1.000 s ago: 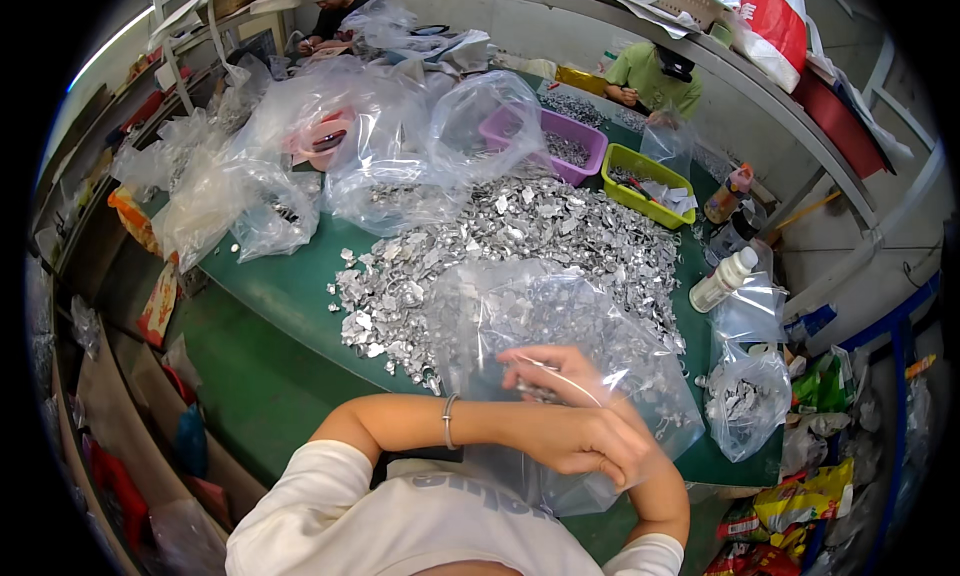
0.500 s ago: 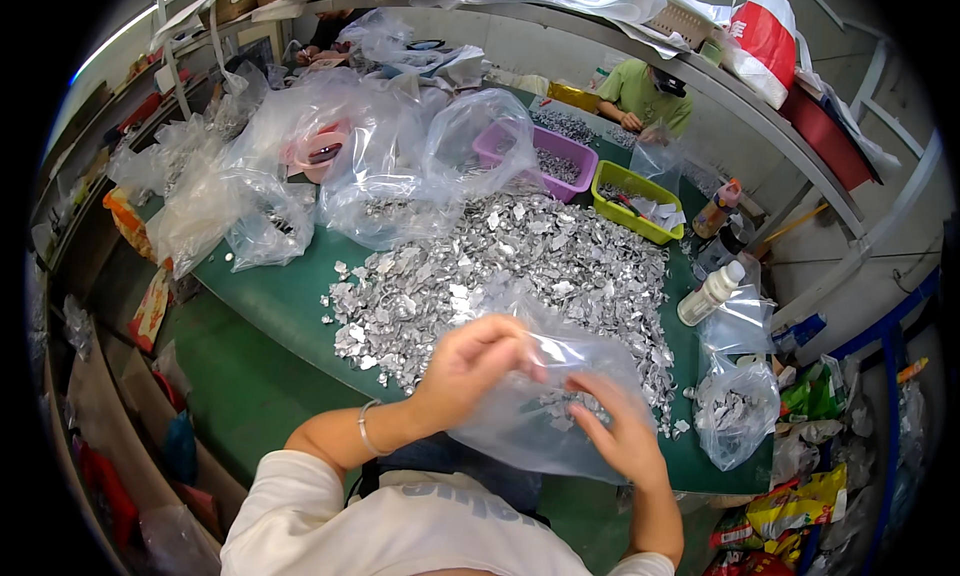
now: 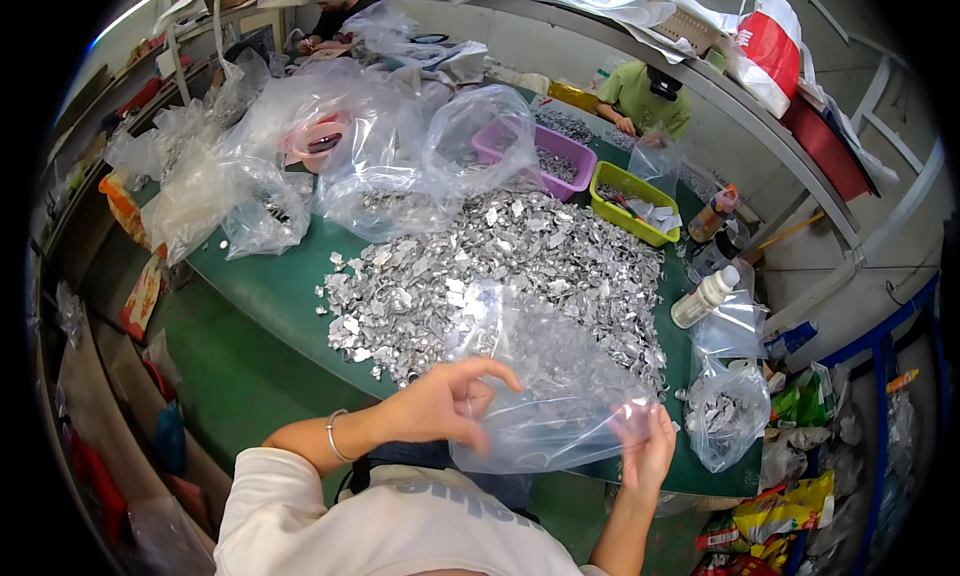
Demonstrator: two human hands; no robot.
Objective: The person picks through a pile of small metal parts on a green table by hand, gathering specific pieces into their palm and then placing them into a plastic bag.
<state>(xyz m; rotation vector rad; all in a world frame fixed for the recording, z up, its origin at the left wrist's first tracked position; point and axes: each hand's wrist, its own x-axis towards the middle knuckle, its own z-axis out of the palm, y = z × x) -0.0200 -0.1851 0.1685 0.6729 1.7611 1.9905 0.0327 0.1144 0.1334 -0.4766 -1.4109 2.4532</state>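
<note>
A clear plastic bag [image 3: 548, 376] is stretched between my two hands over the near edge of a green table [image 3: 265, 281]. My left hand [image 3: 440, 404] pinches the bag's left edge, and my right hand [image 3: 645, 441] grips its lower right corner. Just beyond the bag lies a big heap of small shiny metal pieces [image 3: 500, 266], spread across the table's middle.
Several crumpled clear bags [image 3: 300, 156] crowd the table's far left. A purple tray [image 3: 545, 156] and a yellow-green tray [image 3: 630, 201] stand behind the heap, where a person in a green shirt [image 3: 640, 96] works. A white bottle [image 3: 705, 296] and a filled bag [image 3: 725, 416] sit at right.
My hands have drawn apart, the left moving left and the right moving right, and the bag that was bunched before my chest now hangs spread out between them.
</note>
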